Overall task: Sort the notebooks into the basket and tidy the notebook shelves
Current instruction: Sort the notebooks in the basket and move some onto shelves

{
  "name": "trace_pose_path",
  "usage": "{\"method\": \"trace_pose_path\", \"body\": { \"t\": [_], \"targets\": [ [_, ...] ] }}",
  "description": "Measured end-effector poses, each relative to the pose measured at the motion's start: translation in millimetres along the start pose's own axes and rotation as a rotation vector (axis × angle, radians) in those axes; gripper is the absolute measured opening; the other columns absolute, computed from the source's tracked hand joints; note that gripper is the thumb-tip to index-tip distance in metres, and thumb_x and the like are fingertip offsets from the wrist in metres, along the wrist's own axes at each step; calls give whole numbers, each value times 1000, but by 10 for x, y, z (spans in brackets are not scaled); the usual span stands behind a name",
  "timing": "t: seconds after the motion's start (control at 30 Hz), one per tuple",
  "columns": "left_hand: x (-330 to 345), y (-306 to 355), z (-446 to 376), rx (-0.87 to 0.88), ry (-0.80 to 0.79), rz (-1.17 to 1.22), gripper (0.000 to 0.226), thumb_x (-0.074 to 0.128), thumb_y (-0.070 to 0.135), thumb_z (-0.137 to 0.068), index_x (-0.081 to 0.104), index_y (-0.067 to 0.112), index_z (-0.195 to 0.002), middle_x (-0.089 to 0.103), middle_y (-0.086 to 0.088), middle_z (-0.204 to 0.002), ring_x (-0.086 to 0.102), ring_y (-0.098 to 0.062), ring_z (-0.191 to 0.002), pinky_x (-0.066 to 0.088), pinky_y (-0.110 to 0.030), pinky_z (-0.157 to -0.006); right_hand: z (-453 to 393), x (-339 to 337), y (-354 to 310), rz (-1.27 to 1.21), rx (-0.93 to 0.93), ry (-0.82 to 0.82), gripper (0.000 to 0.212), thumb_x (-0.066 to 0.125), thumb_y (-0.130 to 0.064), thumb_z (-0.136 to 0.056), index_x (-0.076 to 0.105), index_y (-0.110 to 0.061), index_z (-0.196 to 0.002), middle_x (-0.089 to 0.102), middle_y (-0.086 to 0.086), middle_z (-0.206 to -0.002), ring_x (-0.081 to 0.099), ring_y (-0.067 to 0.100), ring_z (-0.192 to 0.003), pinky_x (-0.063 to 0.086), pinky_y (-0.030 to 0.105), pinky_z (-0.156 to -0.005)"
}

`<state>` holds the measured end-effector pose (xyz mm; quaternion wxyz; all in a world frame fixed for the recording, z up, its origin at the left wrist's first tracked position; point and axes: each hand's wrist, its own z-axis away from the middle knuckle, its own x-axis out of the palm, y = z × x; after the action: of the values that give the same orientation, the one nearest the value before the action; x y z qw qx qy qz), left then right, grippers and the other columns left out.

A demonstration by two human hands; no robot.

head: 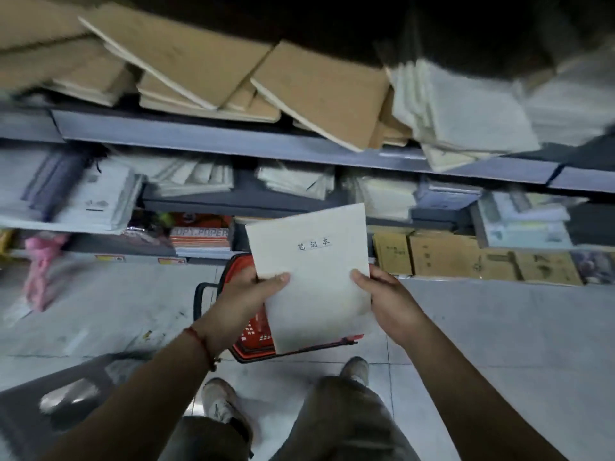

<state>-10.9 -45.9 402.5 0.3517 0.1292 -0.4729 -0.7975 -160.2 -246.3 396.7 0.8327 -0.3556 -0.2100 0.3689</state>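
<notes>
While you stand facing the shelves, both of your hands hold one pale notebook [312,277] up in front of you, directly above the red basket [253,331] on the floor. Your left hand [248,289] grips the notebook's lower left edge, thumb pressed flat on the cover and fingers curled behind. Your right hand [387,299] pinches the right edge the same way, thumb on the front. The cover faces you, tilted slightly, with a short printed label near its top.

The basket sits on the tiled floor [499,327] just ahead of your shoes, mostly hidden by the notebook; only its rim, part of a mesh wall and a black handle show.

On the top shelf [233,141], brown-covered notebooks [319,91] lie in a loose, overlapping heap, with a stack of white ones [466,111] leaning beside them on the right. The shelf below carries blurred piles of pale notebooks [196,176]. Lower still stand a pack of copy paper [199,236] and brown boxes [466,257]. A pink item [41,267] hangs at the left.
</notes>
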Motion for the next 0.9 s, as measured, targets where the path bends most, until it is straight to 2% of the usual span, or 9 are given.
{"method": "trace_pose_path", "body": {
  "t": [0.07,0.13,0.33,0.43,0.53,0.6,0.67,0.73,0.9],
  "targets": [
    [136,106,144,-40,-28,-68,23,66,17,-94,70,20,-117,72,4,-120,67,-18,-113,49,-44,-104,257,-105,-233,-48,-44,15,21,59,-17,-97,69,-11,-114,74,4,-113,70,19,-106,53,26,-81],
    [280,194,267,-78,-35,-94,22,66,16,-94,69,19,-116,74,4,-115,69,-18,-110,53,-38,-99,441,-238,-459,-115,-85,28,21,59,-14,-96,69,-8,-113,74,7,-112,70,22,-106,55,26,-76],
    [860,456,281,-109,-108,-156,24,60,15,-99,63,18,-123,73,-2,-117,71,-23,-106,56,-45,-95,746,-763,-934,-154,-177,75,32,63,-20,-95,64,-2,-121,72,10,-117,69,25,-107,54,37,-87],
    [1184,623,198,-52,-30,-161,21,54,8,-101,61,12,-121,72,-4,-116,70,-22,-102,59,-37,-81,810,-1033,-1052,-158,-202,59,30,63,-23,-95,66,-10,-122,71,8,-119,67,28,-110,50,49,-97],
    [1437,772,140,28,78,-194,21,53,7,-101,63,12,-118,72,-4,-116,68,-20,-105,56,-38,-91,835,-1298,-1133,-120,-211,26,24,60,-20,-97,68,-16,-120,71,6,-119,65,29,-113,47,51,-102],
    [1580,842,114,88,144,-202,20,58,17,-96,65,15,-115,73,-2,-113,68,-21,-107,51,-46,-100,859,-1446,-1182,-61,-209,-23,26,59,-18,-97,66,-19,-122,71,3,-119,65,28,-114,46,51,-104],
    [1674,852,83,109,209,-175,31,59,32,-85,67,18,-112,74,-2,-110,68,-24,-106,50,-54,-100,882,-1534,-1207,11,-204,-81,31,61,-18,-96,64,-23,-126,71,-1,-120,66,24,-112,48,49,-102],
    [1731,827,47,107,254,-143,30,60,34,-85,67,19,-110,74,-3,-108,69,-27,-104,51,-57,-97,895,-1568,-1215,62,-191,-117,36,67,-19,-92,62,-26,-127,71,-2,-121,67,21,-110,51,48,-99],
    [1852,1000,137,104,334,-44,17,52,16,-103,65,16,-113,73,-6,-107,70,-27,-99,58,-42,-81,886,-1553,-1277,142,-202,-158,52,76,-26,-76,61,-26,-126,72,-3,-117,68,19,-109,51,47,-100]
  ]
}}
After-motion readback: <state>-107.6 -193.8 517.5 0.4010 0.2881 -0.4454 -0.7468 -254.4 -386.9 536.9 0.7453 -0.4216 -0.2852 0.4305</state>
